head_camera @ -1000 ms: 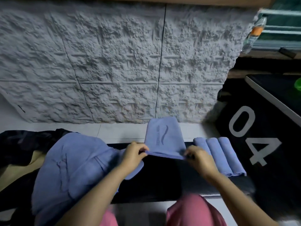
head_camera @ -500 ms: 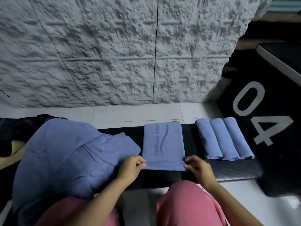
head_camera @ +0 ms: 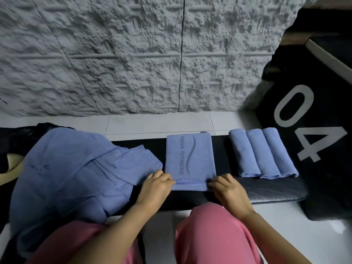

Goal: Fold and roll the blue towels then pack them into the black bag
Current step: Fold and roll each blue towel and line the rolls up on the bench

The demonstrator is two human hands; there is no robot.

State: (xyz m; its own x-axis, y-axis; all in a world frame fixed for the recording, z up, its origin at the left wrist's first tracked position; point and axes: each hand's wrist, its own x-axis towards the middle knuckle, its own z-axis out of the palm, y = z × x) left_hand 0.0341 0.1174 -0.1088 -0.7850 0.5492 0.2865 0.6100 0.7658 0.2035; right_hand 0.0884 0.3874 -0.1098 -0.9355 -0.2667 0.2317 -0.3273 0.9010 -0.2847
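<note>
A rough, stone-textured grey wall (head_camera: 114, 35) fills the far half of the scene. It is made of panels: a thin dark vertical seam (head_camera: 181, 63) runs down its middle, and a raised horizontal ridge (head_camera: 114, 56) crosses it. At the right the wall's edge is ragged, with dark space beyond it. At its foot lies a floor of white tiles (head_camera: 152, 122) with faint grout lines, which also shows at near right. A long black padded mat (head_camera: 266, 189) stretches left to right across the near floor. To the right lies a black rug (head_camera: 323, 187) with large white numerals "04" (head_camera: 293, 105). At far right stands a dark object with a pale edge (head_camera: 327, 58). The light is dim and even.
</note>
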